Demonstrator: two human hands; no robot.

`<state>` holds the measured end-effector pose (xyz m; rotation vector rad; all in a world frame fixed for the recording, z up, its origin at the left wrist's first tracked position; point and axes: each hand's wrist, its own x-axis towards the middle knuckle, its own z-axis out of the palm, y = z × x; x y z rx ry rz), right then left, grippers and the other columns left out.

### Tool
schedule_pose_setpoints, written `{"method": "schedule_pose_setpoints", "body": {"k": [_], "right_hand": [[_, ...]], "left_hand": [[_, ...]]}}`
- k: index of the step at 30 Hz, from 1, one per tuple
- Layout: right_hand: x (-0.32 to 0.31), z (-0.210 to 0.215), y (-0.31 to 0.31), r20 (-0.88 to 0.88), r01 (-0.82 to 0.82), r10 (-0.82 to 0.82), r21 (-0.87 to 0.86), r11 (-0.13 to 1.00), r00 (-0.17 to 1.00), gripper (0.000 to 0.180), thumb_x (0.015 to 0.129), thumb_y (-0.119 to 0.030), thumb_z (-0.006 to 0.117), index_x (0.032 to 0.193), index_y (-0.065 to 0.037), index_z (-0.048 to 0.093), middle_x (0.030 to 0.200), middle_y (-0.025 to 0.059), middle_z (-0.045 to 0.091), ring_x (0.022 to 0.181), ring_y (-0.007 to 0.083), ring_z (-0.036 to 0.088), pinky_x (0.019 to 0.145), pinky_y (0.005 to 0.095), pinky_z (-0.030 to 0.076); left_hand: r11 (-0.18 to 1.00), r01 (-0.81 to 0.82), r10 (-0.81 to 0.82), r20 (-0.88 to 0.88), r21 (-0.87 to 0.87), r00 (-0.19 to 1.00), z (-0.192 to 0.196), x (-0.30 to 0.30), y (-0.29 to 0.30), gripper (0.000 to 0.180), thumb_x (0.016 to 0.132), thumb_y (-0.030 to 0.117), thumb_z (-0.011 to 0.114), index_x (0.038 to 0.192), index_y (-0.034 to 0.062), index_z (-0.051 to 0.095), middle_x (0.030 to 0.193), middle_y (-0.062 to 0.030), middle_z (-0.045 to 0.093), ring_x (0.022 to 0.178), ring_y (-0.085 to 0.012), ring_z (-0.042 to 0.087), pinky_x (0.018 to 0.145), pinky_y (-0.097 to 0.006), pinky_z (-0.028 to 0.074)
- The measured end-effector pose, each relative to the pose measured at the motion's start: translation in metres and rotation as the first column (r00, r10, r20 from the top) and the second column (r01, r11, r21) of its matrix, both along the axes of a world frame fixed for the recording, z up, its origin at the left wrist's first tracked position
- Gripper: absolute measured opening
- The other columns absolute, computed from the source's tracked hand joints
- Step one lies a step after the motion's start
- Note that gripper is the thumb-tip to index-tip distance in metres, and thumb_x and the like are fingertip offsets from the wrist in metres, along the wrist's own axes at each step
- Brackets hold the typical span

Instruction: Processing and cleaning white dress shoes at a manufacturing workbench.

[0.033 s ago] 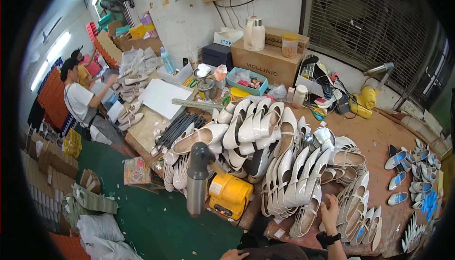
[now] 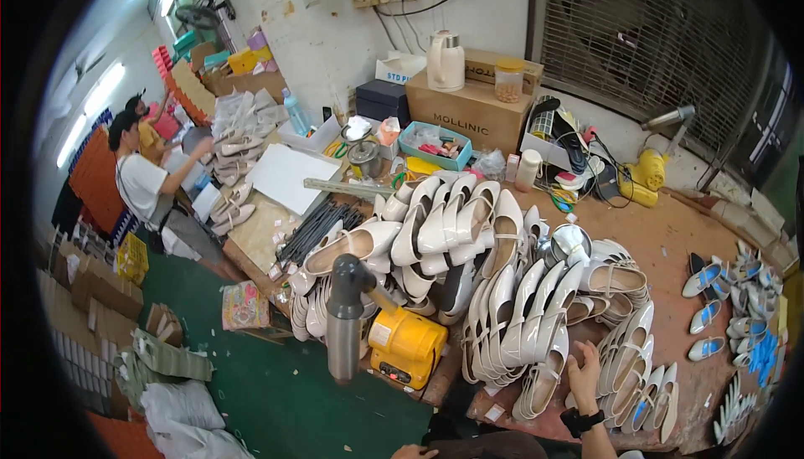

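Note:
My right hand (image 2: 584,375), with a black band on its wrist, is open at the table's front edge, fingers apart and slightly curled, holding nothing. It lies between two groups of cream, glossy pointed flat shoes with straps. On its left is a tight nested row of shoes (image 2: 523,312); on its right, another row (image 2: 624,363) fans toward the edge. Two shoes with blue insoles (image 2: 643,400) stand near that row's end. Only part of my left hand (image 2: 414,452) shows at the bottom edge, beside dark clothing; its fingers are mostly cut off.
A yellow machine (image 2: 406,343) with a grey metal nozzle (image 2: 344,317) stands at the table's front. More shoes (image 2: 745,291) sit at the right. Behind are a cardboard box (image 2: 456,111) and a blue tray (image 2: 435,145). A co-worker (image 2: 138,174) stands far left by another shoe pile.
The view has shifted very slightly. The co-worker at the far left has moved the head a little. My hands and the shoes near them stay as they were.

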<state>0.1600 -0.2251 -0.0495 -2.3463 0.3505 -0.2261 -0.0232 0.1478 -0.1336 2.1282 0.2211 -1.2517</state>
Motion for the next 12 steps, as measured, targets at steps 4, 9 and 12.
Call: {"method": "schedule_pose_setpoints", "body": {"k": [4,9,12], "right_hand": [[0.016,0.027,-0.003,-0.007,0.006,-0.006,0.062,0.998,1.0,0.03,0.08,-0.003,0.06,0.11,-0.003,0.061,0.131,0.0238,0.046,0.124,0.039,0.041,0.107,0.0437,0.031],[0.082,0.072,-0.023,0.14,-0.261,0.237,0.188,0.947,0.961,0.022,0.08,-0.004,0.061,0.102,-0.003,0.066,0.12,0.0164,0.058,0.117,0.0337,0.05,0.101,0.041,0.037],[0.173,0.111,-0.045,-0.028,-0.483,0.531,0.375,0.791,0.847,0.025,0.086,-0.012,0.061,0.11,-0.006,0.066,0.122,0.0124,0.059,0.115,0.0283,0.053,0.099,0.0401,0.04]], "left_hand": [[0.982,-0.188,0.18,0.18,0.032,0.967,0.031,-0.046,-0.013,0.059,0.086,0.055,0.055,0.086,-0.0025,0.067,0.07,-0.0254,0.062,0.072,-0.0434,0.062,0.063,-0.049,0.046],[0.928,-0.371,0.372,0.103,-0.032,0.923,0.092,-0.049,-0.033,0.045,0.091,0.042,0.057,0.111,0.0018,0.064,0.083,-0.0236,0.066,0.081,-0.038,0.064,0.074,-0.044,0.048],[0.795,-0.598,0.605,0.058,-0.104,0.794,0.057,-0.097,-0.005,0.042,0.087,0.035,0.066,0.118,0.0064,0.065,0.116,-0.0182,0.064,0.116,-0.0313,0.055,0.099,-0.035,0.039]]}}
